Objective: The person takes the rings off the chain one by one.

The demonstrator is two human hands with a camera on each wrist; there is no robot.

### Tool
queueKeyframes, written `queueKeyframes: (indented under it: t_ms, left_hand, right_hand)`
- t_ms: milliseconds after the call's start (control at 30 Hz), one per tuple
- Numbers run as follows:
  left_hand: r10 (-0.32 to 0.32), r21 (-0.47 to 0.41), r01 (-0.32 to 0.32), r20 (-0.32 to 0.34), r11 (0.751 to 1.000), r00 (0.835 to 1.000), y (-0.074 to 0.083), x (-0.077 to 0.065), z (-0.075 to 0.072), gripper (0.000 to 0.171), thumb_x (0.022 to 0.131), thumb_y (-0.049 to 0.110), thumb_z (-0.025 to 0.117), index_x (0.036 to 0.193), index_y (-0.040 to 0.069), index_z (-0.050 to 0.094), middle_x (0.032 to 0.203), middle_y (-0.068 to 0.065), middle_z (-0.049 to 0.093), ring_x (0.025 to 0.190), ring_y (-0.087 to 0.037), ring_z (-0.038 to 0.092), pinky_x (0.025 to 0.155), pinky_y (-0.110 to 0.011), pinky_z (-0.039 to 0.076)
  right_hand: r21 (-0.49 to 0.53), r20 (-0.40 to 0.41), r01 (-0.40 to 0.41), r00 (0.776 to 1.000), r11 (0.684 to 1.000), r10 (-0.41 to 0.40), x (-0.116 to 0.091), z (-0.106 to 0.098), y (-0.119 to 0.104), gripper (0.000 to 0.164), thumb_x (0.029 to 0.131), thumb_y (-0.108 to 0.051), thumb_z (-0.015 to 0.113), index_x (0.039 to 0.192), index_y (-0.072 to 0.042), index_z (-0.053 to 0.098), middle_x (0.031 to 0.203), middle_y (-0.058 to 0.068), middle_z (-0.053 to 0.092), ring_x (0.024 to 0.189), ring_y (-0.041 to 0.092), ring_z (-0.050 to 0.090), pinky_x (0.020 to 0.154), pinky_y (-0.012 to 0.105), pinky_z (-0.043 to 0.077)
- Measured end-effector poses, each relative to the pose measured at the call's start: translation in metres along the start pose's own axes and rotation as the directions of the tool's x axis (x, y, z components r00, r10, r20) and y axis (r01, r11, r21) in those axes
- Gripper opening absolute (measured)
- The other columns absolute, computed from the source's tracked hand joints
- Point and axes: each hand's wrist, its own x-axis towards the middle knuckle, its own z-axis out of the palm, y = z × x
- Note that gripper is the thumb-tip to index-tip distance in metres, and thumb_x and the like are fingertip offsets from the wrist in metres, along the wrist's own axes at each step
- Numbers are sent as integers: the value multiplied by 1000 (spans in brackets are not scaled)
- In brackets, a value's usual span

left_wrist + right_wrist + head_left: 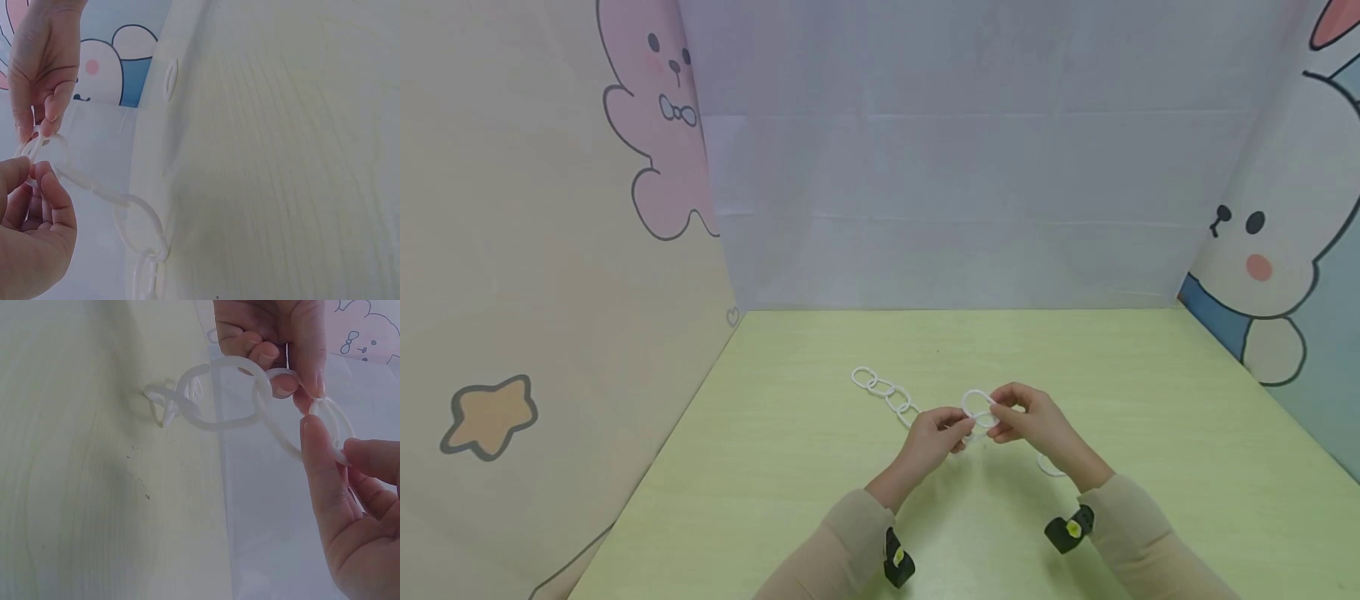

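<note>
A chain of white plastic rings (880, 388) runs across the table from the far left toward my hands. Its near end is lifted, and in the left wrist view a raised link (150, 211) hangs beside the fingers. My left hand (927, 437) pinches the lifted end between thumb and fingertips. Facing it, my right hand (1036, 419) pinches a white ring (976, 392) that overlaps the chain's end. The right wrist view shows both hands' fingertips meeting at these rings, with a chain link (219, 426) at their side. Fingers partly hide where the rings cross.
One loose white ring (1040, 467) lies on the light green table (760, 450), partly behind the right wrist. Cloth with cartoon figures stands at both sides, and a plain pale sheet (962, 167) closes off the back. Each sleeve cuff carries a black wrist device (1063, 533).
</note>
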Motion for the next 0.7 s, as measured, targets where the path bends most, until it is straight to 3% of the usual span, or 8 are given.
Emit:
queueKeyframes:
  t_ms: [400,700]
  left_hand:
    - [8,-7,-8,14,1000,1000,-3,1,-1,16,88,11,63,94,-3,66,75,0,61,59,-7,53,56,-20,47]
    - [9,17,-9,36,1000,999,-2,-1,-3,17,89,13,62,96,-1,67,76,2,62,60,-6,54,57,-20,47]
  right_hand:
    - [16,6,-19,1000,1000,19,1,-1,4,19,94,-2,51,107,12,49,86,13,58,69,23,65,64,32,54]
    - [31,42,-15,999,999,14,1,-3,6,20,94,-4,51,105,12,49,89,19,58,71,25,65,65,32,54]
